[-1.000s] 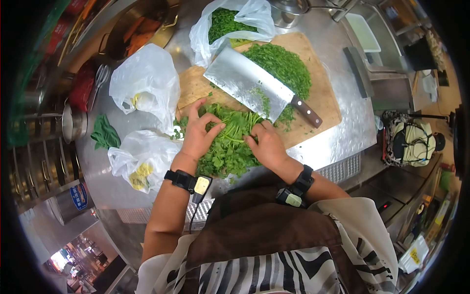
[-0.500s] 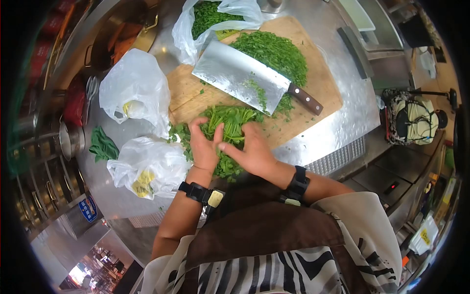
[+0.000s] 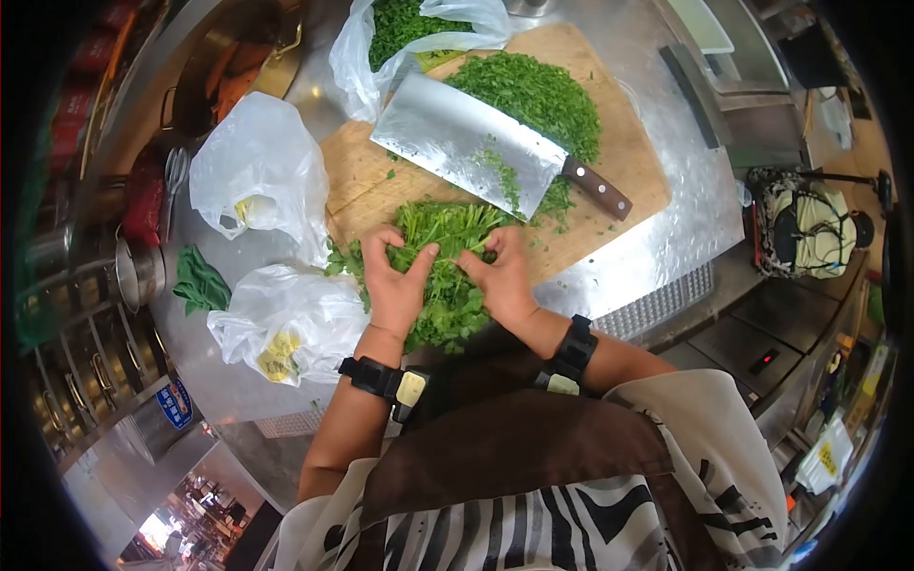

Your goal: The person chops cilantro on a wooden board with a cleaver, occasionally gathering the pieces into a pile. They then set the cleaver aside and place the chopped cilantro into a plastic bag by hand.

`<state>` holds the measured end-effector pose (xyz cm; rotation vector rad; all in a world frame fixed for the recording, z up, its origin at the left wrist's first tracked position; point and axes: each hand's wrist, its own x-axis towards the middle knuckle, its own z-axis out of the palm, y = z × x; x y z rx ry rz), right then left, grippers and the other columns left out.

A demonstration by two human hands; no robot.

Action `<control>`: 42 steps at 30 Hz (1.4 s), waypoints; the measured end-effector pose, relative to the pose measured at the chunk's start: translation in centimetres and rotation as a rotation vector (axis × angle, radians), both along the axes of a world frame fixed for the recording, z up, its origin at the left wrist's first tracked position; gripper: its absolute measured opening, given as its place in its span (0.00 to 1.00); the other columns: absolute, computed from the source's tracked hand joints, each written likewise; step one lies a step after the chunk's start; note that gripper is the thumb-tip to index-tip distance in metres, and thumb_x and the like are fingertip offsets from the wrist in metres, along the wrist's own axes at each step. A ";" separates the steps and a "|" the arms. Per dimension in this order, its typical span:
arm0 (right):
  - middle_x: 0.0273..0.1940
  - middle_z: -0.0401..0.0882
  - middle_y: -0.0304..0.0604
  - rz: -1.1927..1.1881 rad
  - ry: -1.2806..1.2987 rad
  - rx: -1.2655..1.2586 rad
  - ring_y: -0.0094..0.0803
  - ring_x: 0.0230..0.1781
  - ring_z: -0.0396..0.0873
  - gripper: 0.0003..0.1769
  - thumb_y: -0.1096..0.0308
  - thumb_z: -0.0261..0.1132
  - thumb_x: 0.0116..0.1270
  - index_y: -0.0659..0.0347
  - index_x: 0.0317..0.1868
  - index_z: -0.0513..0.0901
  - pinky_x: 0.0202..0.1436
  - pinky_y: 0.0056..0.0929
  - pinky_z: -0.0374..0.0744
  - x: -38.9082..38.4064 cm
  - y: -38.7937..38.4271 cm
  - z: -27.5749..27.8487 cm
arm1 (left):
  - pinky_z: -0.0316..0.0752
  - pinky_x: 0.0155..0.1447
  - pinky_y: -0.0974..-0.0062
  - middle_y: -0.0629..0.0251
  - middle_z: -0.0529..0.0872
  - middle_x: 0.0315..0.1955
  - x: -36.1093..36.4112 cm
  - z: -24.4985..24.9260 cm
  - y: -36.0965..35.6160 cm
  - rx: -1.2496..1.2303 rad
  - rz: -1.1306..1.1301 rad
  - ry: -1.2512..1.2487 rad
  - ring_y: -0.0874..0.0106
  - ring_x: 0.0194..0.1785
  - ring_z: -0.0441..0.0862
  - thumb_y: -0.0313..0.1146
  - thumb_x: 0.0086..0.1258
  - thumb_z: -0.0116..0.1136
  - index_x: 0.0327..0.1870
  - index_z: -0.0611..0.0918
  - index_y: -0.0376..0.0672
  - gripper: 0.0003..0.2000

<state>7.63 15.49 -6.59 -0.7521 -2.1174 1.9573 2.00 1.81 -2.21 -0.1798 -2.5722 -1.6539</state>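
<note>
A bunch of leafy cilantro (image 3: 446, 285) lies at the board's near edge, its stems toward the board and its leaves toward me. My left hand (image 3: 395, 290) grips the bunch from the left, thumb on top and fingers curled over the side. On the other side, my right hand (image 3: 505, 281) pinches some stems between thumb and fingers. Beyond my hands a cleaver (image 3: 466, 143) rests flat on the wooden cutting board (image 3: 609, 205), its brown handle pointing right and bits of green stuck to its blade. Chopped greens (image 3: 538, 100) are heaped behind it.
White plastic bags (image 3: 262, 171) stand left of the board, beside a dark green cloth (image 3: 200, 278). An open bag of chopped greens (image 3: 409, 33) sits at the back. A large pot (image 3: 224, 71) is at the far left. Right of the board runs the steel table (image 3: 681, 243).
My right hand has moved slightly right and its thumb has drawn away from my left hand, closing on stems. More of the bunch's leaves show between my hands.
</note>
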 end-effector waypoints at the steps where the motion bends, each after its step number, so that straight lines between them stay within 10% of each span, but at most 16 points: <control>1: 0.31 0.71 0.41 -0.035 0.011 -0.052 0.31 0.32 0.71 0.21 0.70 0.76 0.60 0.63 0.40 0.69 0.36 0.33 0.73 -0.1 0.1 0.2 | 0.71 0.58 0.66 0.60 0.77 0.41 -0.1 0.4 0.0 -0.021 -0.046 -0.035 0.61 0.49 0.75 0.25 0.60 0.71 0.30 0.75 0.41 0.12; 9: 0.22 0.70 0.33 0.045 -0.088 -0.379 0.18 0.21 0.65 0.12 0.73 0.70 0.66 0.63 0.30 0.74 0.23 0.24 0.64 -0.4 1.2 2.5 | 0.71 0.56 0.66 0.58 0.75 0.39 -1.5 0.2 -0.8 -0.211 -0.317 0.081 0.59 0.48 0.75 0.27 0.59 0.72 0.28 0.74 0.42 0.13; 18: 0.23 0.74 0.48 0.048 -0.202 -0.275 0.31 0.20 0.73 0.06 0.74 0.59 0.71 0.68 0.35 0.76 0.24 0.34 0.70 -0.5 0.5 2.7 | 0.71 0.56 0.62 0.56 0.75 0.41 1.2 1.3 2.0 -0.196 -0.204 0.029 0.55 0.49 0.75 0.27 0.60 0.71 0.36 0.78 0.41 0.10; 23: 0.33 0.82 0.63 0.385 -0.275 0.018 0.58 0.33 0.82 0.12 0.69 0.58 0.71 0.72 0.39 0.79 0.36 0.48 0.77 -1.4 3.5 2.8 | 0.69 0.58 0.57 0.55 0.74 0.42 1.7 1.1 3.4 -0.395 -0.220 0.202 0.52 0.53 0.72 0.26 0.60 0.70 0.38 0.79 0.42 0.10; 26: 0.32 0.83 0.54 0.603 -0.445 0.027 0.38 0.31 0.79 0.13 0.69 0.56 0.71 0.73 0.42 0.81 0.36 0.41 0.76 -3.3 5.8 3.9 | 0.68 0.59 0.56 0.55 0.74 0.42 1.6 1.3 3.8 -0.459 -0.213 0.248 0.51 0.53 0.72 0.26 0.60 0.70 0.37 0.79 0.42 0.10; 31: 0.32 0.82 0.56 0.780 -0.622 -0.145 0.44 0.33 0.81 0.14 0.66 0.58 0.71 0.71 0.43 0.83 0.41 0.40 0.78 -5.0 8.2 5.9 | 0.70 0.63 0.52 0.56 0.73 0.41 1.5 1.2 4.2 -0.474 -0.205 0.273 0.50 0.54 0.73 0.27 0.58 0.73 0.36 0.79 0.43 0.12; 34: 0.33 0.82 0.55 1.057 -0.332 0.398 0.49 0.35 0.81 0.13 0.65 0.58 0.72 0.69 0.41 0.83 0.42 0.43 0.79 -4.1 9.3 8.8 | 0.71 0.64 0.52 0.56 0.73 0.41 1.3 0.6 4.0 -0.424 -0.182 0.240 0.49 0.54 0.73 0.29 0.57 0.74 0.35 0.78 0.43 0.12; 38: 0.35 0.80 0.54 0.560 0.316 0.736 0.53 0.37 0.80 0.09 0.69 0.63 0.66 0.66 0.42 0.82 0.44 0.51 0.78 -3.5 13.9 9.5 | 0.72 0.63 0.53 0.57 0.74 0.40 1.4 1.1 4.2 -0.416 -0.152 0.219 0.49 0.54 0.73 0.29 0.57 0.75 0.34 0.78 0.43 0.13; 42: 0.46 0.80 0.54 0.488 0.120 1.127 0.52 0.47 0.79 0.17 0.68 0.68 0.62 0.65 0.51 0.79 0.49 0.48 0.77 -4.2 19.5 6.8 | 0.72 0.63 0.54 0.58 0.74 0.40 1.6 0.9 4.1 -0.393 -0.140 0.207 0.50 0.54 0.73 0.29 0.56 0.75 0.34 0.78 0.43 0.13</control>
